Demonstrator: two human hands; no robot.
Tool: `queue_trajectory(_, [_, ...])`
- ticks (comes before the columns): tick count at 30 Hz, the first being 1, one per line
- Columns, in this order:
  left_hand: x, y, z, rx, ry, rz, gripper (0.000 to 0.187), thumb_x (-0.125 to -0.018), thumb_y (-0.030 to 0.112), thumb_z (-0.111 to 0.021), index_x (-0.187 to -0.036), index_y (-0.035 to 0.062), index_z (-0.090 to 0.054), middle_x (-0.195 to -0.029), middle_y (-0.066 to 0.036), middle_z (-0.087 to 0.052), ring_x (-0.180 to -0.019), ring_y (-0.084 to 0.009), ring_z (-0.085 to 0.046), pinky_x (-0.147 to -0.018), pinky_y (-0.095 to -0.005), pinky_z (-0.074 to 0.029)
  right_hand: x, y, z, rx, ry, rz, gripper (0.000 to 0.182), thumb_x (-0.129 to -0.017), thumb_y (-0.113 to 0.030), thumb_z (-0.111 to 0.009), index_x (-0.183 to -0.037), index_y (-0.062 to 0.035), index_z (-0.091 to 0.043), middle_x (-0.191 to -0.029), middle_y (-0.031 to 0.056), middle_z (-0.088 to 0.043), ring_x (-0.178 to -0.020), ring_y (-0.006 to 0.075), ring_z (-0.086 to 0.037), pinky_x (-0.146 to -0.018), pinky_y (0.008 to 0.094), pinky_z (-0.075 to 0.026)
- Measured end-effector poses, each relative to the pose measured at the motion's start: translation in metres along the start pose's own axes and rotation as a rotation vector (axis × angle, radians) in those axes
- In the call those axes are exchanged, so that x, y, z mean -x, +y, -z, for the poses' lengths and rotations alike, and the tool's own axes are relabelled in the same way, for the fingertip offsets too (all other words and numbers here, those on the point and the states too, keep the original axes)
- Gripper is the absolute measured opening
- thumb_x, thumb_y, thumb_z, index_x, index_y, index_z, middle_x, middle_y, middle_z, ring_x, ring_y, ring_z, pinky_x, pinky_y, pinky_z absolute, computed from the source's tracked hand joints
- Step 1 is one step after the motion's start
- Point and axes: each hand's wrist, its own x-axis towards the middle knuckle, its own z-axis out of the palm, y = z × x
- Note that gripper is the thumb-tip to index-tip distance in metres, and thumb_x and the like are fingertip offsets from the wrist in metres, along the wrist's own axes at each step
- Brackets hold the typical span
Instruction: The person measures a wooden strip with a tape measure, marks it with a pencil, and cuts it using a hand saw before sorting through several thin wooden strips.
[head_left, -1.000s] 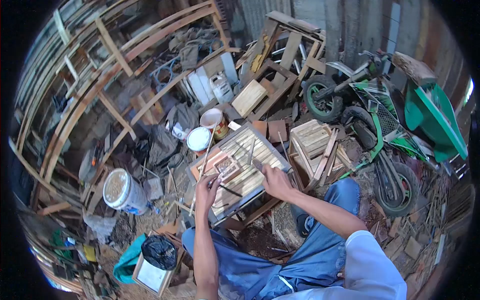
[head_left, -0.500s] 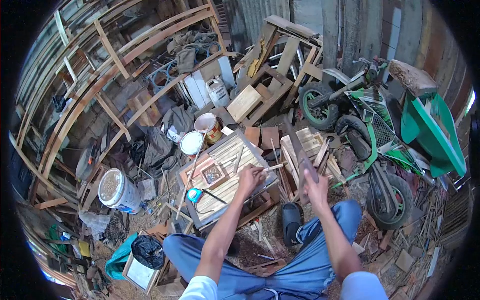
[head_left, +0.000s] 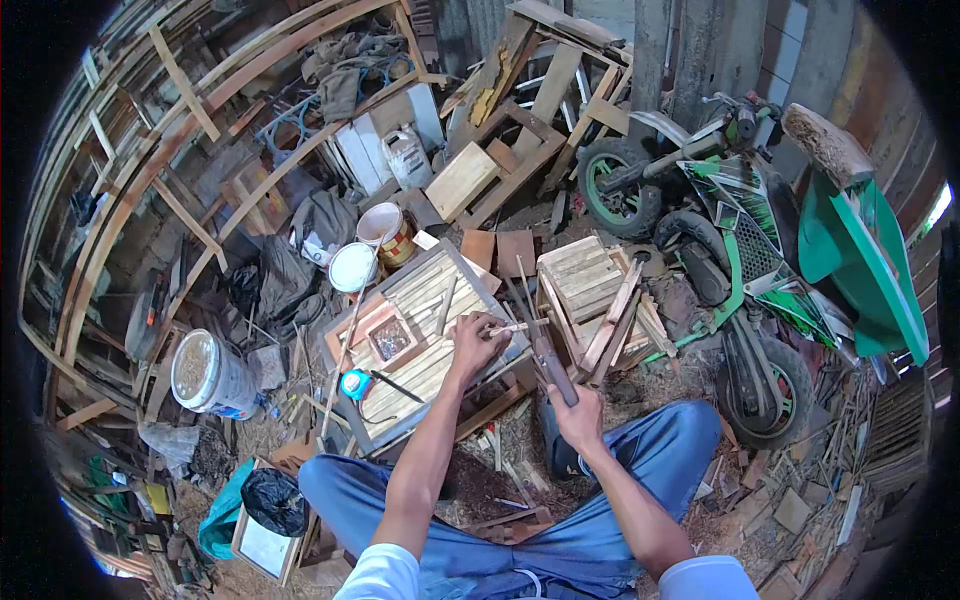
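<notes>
My left hand is closed on a thin wooden stick at the right edge of the low work table. The stick's end juts out past the table edge. In my right hand is a handsaw, its dark blade pointing up and away from me and crossing the stick's outer end. On the slatted tabletop lie a wooden box of small metal pieces, a blue and white tape measure, a black pencil-like strip and a loose wood strip.
Right of the table stands a slatted wooden piece with offcuts. A green motorbike and a green wheelbarrow tray stand farther right. Buckets sit behind the table, and a lidded bucket at left. Wood scraps cover the floor.
My right hand has brought the handsaw left and turned it, so its blade meets the stick. My left hand keeps its hold on the stick. The view has shifted slightly.
</notes>
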Motion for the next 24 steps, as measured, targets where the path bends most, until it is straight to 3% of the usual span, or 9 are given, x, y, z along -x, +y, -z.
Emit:
queue_trajectory(3, [-0.002, 0.001, -0.002, -0.027, 0.035, 0.049, 0.024, -0.074, 0.037, -0.078, -0.088, 0.0175, -0.073, -0.098, -0.005, -0.067, -0.100, -0.0267, -0.052, -0.091, -0.0437, -0.031, 0.002, 0.013, -0.011, -0.034, -0.045, -0.110, 0.042, -0.088, -0.032, -0.066, -0.062, -0.0004, -0.057, -0.047, 0.0046, -0.050, -0.043, 0.0146, -0.051, -0.045, 0.0350, -0.039])
queue_trajectory(9, [-0.007, 0.011, -0.003, -0.027, 0.044, 0.102, 0.021, -0.074, 0.033, -0.077, -0.086, 0.0165, -0.070, -0.088, -0.003, -0.063, -0.095, -0.0241, -0.052, -0.089, -0.0410, -0.033, 0.003, 0.018, -0.021, -0.031, -0.023, -0.030, 0.040, -0.089, -0.030, -0.066, -0.063, -0.0009, -0.057, -0.047, 0.0032, -0.049, -0.043, 0.0125, -0.048, -0.044, 0.0346, -0.037])
queue_trajectory(13, [-0.010, 0.018, -0.001, -0.108, 0.028, 0.152, 0.026, -0.072, 0.038, -0.076, -0.082, 0.0147, -0.069, -0.088, -0.003, -0.063, -0.094, -0.0248, -0.052, -0.088, -0.0402, -0.033, 0.003, 0.014, -0.025, 0.035, -0.060, -0.044, 0.032, -0.087, -0.025, -0.065, -0.071, 0.0019, -0.061, -0.049, 0.0087, -0.047, -0.047, 0.0122, -0.046, -0.047, 0.0351, -0.038])
queue_trajectory(16, [-0.010, 0.017, -0.002, -0.088, 0.046, 0.159, 0.028, -0.071, 0.040, -0.075, -0.081, 0.0143, -0.068, -0.089, -0.003, -0.063, -0.095, -0.0255, -0.052, -0.087, -0.0407, -0.033, 0.005, 0.002, -0.025, 0.049, -0.067, -0.131, 0.028, -0.086, -0.026, -0.063, -0.077, 0.0009, -0.064, -0.057, 0.0176, -0.054, -0.052, 0.0257, -0.056, -0.054, 0.0410, -0.043])
queue_trajectory(19, [-0.011, 0.013, -0.007, -0.117, 0.070, 0.156, 0.026, -0.071, 0.038, -0.075, -0.079, 0.0145, -0.067, -0.089, -0.003, -0.062, -0.096, -0.0260, -0.051, -0.087, -0.0414, -0.033, 0.008, 0.001, -0.033, 0.026, -0.027, -0.093, 0.028, -0.085, -0.025, -0.063, -0.077, 0.0012, -0.063, -0.060, 0.0196, -0.057, -0.056, 0.0306, -0.062, -0.057, 0.0417, -0.045])
queue_trajectory(20, [-0.011, 0.012, -0.008, -0.118, 0.061, 0.160, 0.026, -0.071, 0.037, -0.075, -0.081, 0.0143, -0.067, -0.089, -0.003, -0.061, -0.097, -0.0259, -0.051, -0.087, -0.0422, -0.033, 0.008, 0.000, -0.033, 0.112, -0.074, -0.134, 0.026, -0.084, -0.024, -0.063, -0.078, 0.0015, -0.064, -0.063, 0.0221, -0.060, -0.062, 0.0372, -0.064, -0.059, 0.0447, -0.047])
queue_trajectory(23, [-0.011, 0.008, -0.011, -0.109, 0.055, 0.169, 0.025, -0.071, 0.035, -0.075, -0.081, 0.0138, -0.067, -0.088, -0.002, -0.059, -0.097, -0.0259, -0.050, -0.088, -0.0432, -0.032, 0.011, -0.005, -0.038, 0.208, -0.098, -0.044, 0.027, -0.083, -0.022, -0.065, -0.076, 0.0042, -0.065, -0.061, 0.0238, -0.059, -0.057, 0.0359, -0.064, -0.056, 0.0441, -0.048])
queue_trajectory(24, [-0.011, 0.007, -0.011, -0.104, 0.067, 0.168, 0.024, -0.069, 0.034, -0.075, -0.079, 0.0137, -0.067, -0.088, -0.003, -0.060, -0.097, -0.0262, -0.050, -0.088, -0.0426, -0.033, 0.012, -0.009, -0.039, 0.236, -0.113, -0.065, 0.027, -0.082, -0.021, -0.064, -0.075, 0.0051, -0.064, -0.062, 0.0258, -0.059, -0.060, 0.0412, -0.063, -0.058, 0.0467, -0.048])
